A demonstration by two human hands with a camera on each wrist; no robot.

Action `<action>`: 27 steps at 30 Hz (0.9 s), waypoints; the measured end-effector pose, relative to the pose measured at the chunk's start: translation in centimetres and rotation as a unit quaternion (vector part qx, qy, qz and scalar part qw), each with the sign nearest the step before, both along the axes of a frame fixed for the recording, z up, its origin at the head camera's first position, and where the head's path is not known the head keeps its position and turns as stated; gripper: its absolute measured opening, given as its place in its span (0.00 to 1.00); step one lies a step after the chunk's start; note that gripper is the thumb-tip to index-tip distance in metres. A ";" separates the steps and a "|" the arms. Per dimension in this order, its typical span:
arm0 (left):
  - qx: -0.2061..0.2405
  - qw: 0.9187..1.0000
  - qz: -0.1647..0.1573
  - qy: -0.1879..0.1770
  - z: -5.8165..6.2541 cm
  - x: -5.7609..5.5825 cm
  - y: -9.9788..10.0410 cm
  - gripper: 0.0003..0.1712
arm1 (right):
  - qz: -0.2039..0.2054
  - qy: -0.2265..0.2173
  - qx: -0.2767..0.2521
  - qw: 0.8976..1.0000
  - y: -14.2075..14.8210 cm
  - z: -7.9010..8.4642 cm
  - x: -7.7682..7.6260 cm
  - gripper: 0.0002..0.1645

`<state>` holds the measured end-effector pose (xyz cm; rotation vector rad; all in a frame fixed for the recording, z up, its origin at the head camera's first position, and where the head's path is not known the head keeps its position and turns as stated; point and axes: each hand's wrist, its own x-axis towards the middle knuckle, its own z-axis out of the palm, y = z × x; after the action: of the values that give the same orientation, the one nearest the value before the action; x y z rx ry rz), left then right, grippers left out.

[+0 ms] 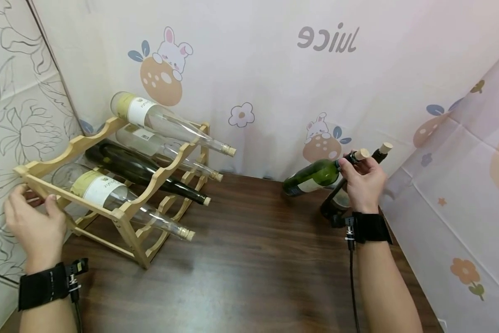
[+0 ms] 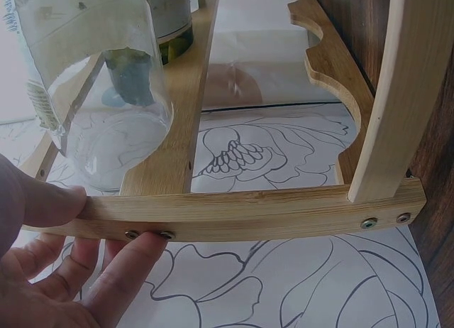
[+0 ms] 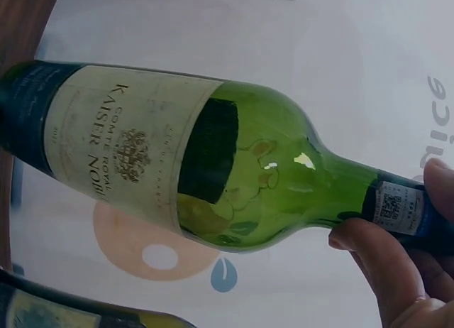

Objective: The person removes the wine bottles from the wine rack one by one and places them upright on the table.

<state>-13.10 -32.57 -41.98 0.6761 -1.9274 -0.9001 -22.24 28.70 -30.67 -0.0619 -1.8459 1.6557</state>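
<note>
My right hand (image 1: 363,185) grips a green wine bottle (image 1: 324,172) by its dark-wrapped neck, just below the cork. The bottle leans, its base toward the back wall; the right wrist view shows its cream label (image 3: 128,136). Behind that hand stands a second dark corked bottle (image 1: 341,199), partly hidden. At the left, my left hand (image 1: 37,226) holds the near end of a wooden wine rack (image 1: 128,236). In the left wrist view the thumb (image 2: 53,204) lies over the rail, and the fingers press its outer face beside the screws.
Three clear bottles (image 1: 103,189) and a dark green one (image 1: 137,164) lie in the rack, their corks toward the right. A brown wood-grain table (image 1: 241,259) carries everything. Printed curtains (image 1: 249,60) hang close behind and at both sides.
</note>
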 end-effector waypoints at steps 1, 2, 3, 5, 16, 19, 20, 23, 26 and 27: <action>0.000 1.000 0.000 0.000 0.0 0.0 0.0 0.24 | -0.002 -0.006 0.012 1.000 0.1 0.1 -0.1 0.13; 0.003 1.000 0.001 -0.001 0.0 0.0 -0.1 0.24 | -0.008 -0.012 0.032 0.999 0.2 0.2 -0.2 0.12; 0.005 1.000 0.001 -0.001 -0.1 0.0 -0.1 0.24 | -0.012 -0.019 0.052 0.998 0.3 0.3 -0.3 0.13; 0.008 1.000 0.001 -0.002 -0.1 0.0 -0.1 0.24 | -0.023 -0.032 0.088 0.995 0.4 0.5 -0.5 0.14; 0.003 1.000 -0.010 0.018 -0.1 0.4 -0.3 0.23 | -0.053 -0.080 0.187 0.978 0.2 0.9 -1.1 0.23; 0.003 1.000 -0.013 0.018 -0.1 0.5 -0.3 0.23 | -0.058 -0.086 0.211 0.972 0.3 0.8 -1.0 0.21; 0.003 1.000 -0.014 0.019 -0.2 0.5 -0.2 0.23 | -0.060 -0.089 0.219 0.970 0.3 0.7 -1.0 0.21; 0.002 1.000 -0.015 0.020 -0.2 0.4 0.0 0.23 | -0.065 -0.097 0.241 0.963 0.5 0.6 -1.0 0.20; 0.001 1.000 -0.014 0.022 -0.2 0.4 0.1 0.23 | -0.068 -0.105 0.257 0.958 0.6 0.7 -1.2 0.20; 0.000 1.000 -0.013 0.023 -0.2 0.4 0.1 0.23 | -0.068 -0.109 0.259 0.957 0.6 0.8 -1.3 0.20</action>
<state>-12.67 -32.48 -42.15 0.6275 -1.8990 -0.9248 -23.52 29.26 -29.87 -0.1473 -2.3330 1.0646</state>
